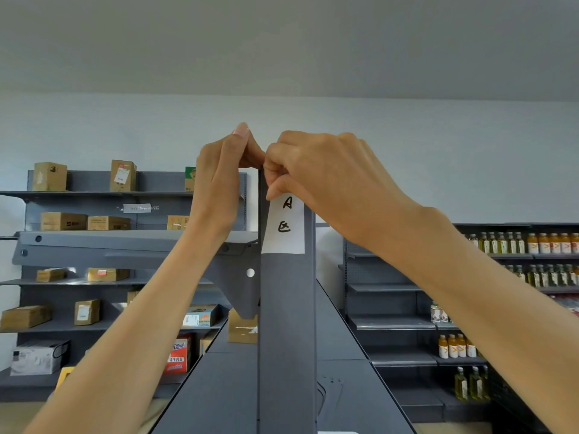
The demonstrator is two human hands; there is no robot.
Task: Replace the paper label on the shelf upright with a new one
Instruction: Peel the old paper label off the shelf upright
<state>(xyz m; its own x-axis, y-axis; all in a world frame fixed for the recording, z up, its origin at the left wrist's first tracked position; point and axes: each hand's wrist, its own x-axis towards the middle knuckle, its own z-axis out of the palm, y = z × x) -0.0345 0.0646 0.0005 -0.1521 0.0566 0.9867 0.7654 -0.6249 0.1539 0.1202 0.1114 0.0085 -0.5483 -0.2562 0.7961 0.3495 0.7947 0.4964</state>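
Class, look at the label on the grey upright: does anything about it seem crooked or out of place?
Slightly. The white paper label sits a little askew on the shelf upright, its left edge slanting.

Left arm: bare forearm rising from the lower left of the frame toward the centre.
Left hand (221, 170): raised just left of centre, fingers curled, thumb and forefinger pinched at the top.
Right arm: bare forearm coming in from the lower right, angled up-left.
Right hand (316, 170): back facing us, fingers bunched and curled down, knuckles touching the left fingertips.
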